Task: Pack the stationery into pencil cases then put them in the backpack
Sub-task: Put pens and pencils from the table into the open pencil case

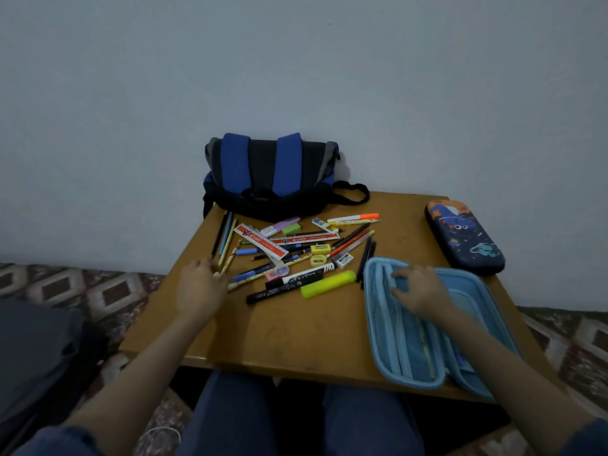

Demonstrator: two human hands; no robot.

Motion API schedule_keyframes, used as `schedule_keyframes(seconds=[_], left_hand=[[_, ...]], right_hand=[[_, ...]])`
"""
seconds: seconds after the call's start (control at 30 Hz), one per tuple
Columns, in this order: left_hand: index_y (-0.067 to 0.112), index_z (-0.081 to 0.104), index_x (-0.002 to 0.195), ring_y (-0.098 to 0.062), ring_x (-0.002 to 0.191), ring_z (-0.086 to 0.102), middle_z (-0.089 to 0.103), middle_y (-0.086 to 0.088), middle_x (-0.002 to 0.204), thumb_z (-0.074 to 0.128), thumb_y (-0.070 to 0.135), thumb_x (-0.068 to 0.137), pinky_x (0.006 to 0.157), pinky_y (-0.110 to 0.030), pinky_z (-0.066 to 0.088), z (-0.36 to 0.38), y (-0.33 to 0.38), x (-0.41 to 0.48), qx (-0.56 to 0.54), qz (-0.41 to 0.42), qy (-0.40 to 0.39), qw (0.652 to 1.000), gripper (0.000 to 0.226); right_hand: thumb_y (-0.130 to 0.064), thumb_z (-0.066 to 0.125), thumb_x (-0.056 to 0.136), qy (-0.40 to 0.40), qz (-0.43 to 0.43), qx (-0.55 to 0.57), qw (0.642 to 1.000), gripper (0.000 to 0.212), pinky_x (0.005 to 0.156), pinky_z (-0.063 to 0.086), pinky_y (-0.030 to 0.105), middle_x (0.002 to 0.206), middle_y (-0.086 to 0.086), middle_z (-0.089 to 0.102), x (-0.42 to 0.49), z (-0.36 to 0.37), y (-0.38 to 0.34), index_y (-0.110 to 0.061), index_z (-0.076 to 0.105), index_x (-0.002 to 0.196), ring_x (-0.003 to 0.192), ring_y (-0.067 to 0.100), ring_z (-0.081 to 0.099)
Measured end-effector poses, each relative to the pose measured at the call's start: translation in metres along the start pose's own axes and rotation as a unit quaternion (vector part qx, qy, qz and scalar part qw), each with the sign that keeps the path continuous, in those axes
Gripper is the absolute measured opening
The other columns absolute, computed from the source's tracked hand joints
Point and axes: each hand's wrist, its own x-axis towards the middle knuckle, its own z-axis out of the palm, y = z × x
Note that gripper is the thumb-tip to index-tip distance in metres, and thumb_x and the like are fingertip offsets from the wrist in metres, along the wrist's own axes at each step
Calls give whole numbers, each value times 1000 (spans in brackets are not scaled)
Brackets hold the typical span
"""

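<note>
Blue-and-black fabric backpack (269, 176); light-blue open pencil case (424, 327); navy hard case (464, 236) with what seems a planet print; yellow highlighter (328, 284).

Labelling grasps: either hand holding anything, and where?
Left hand pinches the near ends of the pencils at the pile's left edge. Right hand rests flat on the open blue pencil case, gripping nothing.
</note>
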Motion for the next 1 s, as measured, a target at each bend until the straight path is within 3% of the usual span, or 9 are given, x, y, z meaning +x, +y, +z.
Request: schedule_keyframes(seconds=[0.13,0.27,0.37,0.47,0.63,0.77,0.87,1.0], left_hand=[[4,53,108,-34,108,50,56,-19,113,56,23,87,85,-38,43,-3,-26,-3,85,-48,-83,992,28],[11,54,108,-28,100,55,60,-11,107,55,27,88,76,-35,48,-1,-30,-13,123,-26,-109,986,26],[14,62,104,-22,80,59,63,-5,88,54,27,90,56,-27,45,-4,-28,-14,134,-9,-83,987,21],[9,65,97,-17,61,51,57,-3,70,55,30,90,43,-24,30,-10,-28,-14,81,-24,-21,996,24],[0,65,97,-22,75,53,63,-16,91,56,13,88,62,-29,39,-22,-25,-3,-69,6,107,992,18],[-1,63,99,-26,82,57,63,-17,91,56,6,88,69,-29,41,-38,0,4,-149,69,196,967,16],[1,60,111,-17,81,57,62,-10,92,57,7,89,73,-26,46,-50,23,4,-224,93,217,945,23],[2,58,112,-14,80,58,62,-11,87,59,10,89,74,-23,51,-62,54,1,-306,131,239,912,24]], right_hand=[[-32,55,91,4,-14,-3,1000,36,100,37,34,128,5,55,0,1,4,-18,59,123,122,24,43],[-30,56,90,10,-16,0,1000,36,99,37,33,127,6,55,-2,1,3,-16,59,123,121,25,43],[-31,57,89,2,-17,0,1000,37,99,38,34,128,5,55,-3,0,3,-16,59,123,121,24,44],[-31,57,88,0,-22,6,1000,37,99,37,33,129,4,55,-3,1,3,-16,59,122,121,23,44],[-31,57,89,2,-15,-5,1000,36,99,37,33,130,3,54,-4,0,1,-16,59,122,121,23,43],[-30,56,90,-6,-5,-7,1000,36,99,37,33,131,3,53,-5,-3,-2,-16,58,123,122,23,42],[-30,56,90,-7,0,-2,1000,37,100,36,33,132,3,52,-7,-4,-4,-17,58,124,123,23,41],[-29,56,90,-7,11,16,1000,39,100,36,33,132,6,52,-10,-7,-7,-14,56,126,123,25,42]])
